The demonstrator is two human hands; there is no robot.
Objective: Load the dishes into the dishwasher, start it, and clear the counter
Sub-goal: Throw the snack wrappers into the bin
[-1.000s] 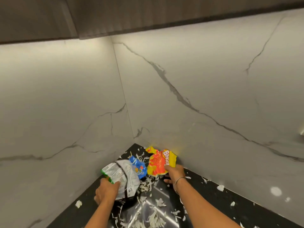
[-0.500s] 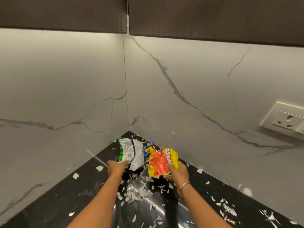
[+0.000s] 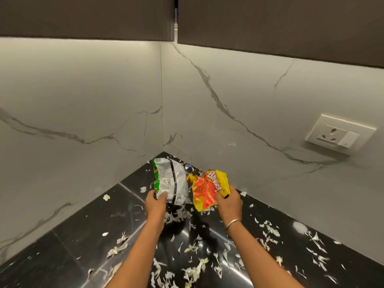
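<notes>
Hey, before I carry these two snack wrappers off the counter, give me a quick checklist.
1. Left hand grips the silver-green wrapper: ok.
2. Right hand grips the yellow Bingo wrapper: ok.
3. Wrappers empty, nothing to spill: cannot tell.
4. Corner cleared: not ok, a small blue scrap lies behind the wrappers.
5. Counter free of debris: not ok, pale shreds are scattered across it.
6. Bin within reach: cannot tell, none in view.
</notes>
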